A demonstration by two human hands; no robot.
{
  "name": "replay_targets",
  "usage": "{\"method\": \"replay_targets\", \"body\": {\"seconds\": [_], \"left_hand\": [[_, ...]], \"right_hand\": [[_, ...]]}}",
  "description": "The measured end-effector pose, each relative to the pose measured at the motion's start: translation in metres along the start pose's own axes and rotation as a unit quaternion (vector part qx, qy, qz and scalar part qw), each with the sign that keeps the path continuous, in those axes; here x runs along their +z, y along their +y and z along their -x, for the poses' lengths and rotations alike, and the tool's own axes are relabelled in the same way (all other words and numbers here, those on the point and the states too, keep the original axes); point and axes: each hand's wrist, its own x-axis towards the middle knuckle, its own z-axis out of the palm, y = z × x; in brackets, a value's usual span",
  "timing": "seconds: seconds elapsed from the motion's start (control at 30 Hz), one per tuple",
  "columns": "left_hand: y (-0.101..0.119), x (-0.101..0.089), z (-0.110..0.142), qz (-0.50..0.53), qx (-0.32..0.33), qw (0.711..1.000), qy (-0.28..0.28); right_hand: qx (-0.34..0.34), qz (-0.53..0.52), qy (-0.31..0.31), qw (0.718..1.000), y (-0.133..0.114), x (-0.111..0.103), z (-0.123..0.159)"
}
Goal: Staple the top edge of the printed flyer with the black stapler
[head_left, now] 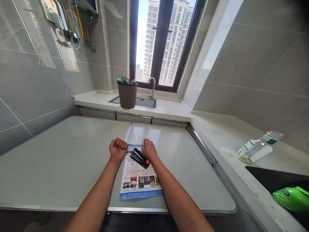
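My left hand point(118, 149) is curled into a fist and rests on the white table at the upper left corner of a printed flyer point(125, 180). Nothing shows between its fingers. My right hand point(149, 150) lies over the flyer's upper right edge, its fingers loosely bent and lying down, with no object visible in it. Between the hands a black stapler point(140, 158) with an orange-red patch lies slantwise on the flyer, close beside my right hand. A small whitish piece point(136, 137), too small to name, lies on the table beyond the flyer.
The white tabletop point(60, 167) has a seam. Behind it, a brown bin point(127, 95) stands at the sink point(146, 102) with a faucet point(152, 87). On the right counter point(217, 129) are a clear jar point(264, 146) lying tilted and a green package point(292, 198).
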Motion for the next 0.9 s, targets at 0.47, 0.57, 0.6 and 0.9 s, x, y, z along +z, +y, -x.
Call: {"method": "replay_targets", "body": {"seconds": [0.47, 0.57, 0.6, 0.9], "left_hand": [[-0.0012, -0.0006, -0.0009, -0.011, -0.004, 1.0, -0.013], [-0.0014, -0.0005, -0.0007, -0.013, -0.003, 1.0, -0.014], [-0.0014, -0.0006, -0.0006, -0.01, -0.004, 1.0, -0.014], [-0.0012, -0.0011, -0.001, 0.009, -0.006, 1.0, -0.012]], "right_hand": [[0.0, -0.008, 0.003, 1.0, 0.0002, 0.0006, -0.0002], [-0.002, -0.007, 0.007, 1.0, 0.0, 0.0003, 0.0008], [-0.002, -0.006, 0.008, 1.0, -0.0002, 0.0002, 0.0011], [-0.004, -0.004, 0.009, 1.0, -0.0011, -0.0006, 0.0017]]}}
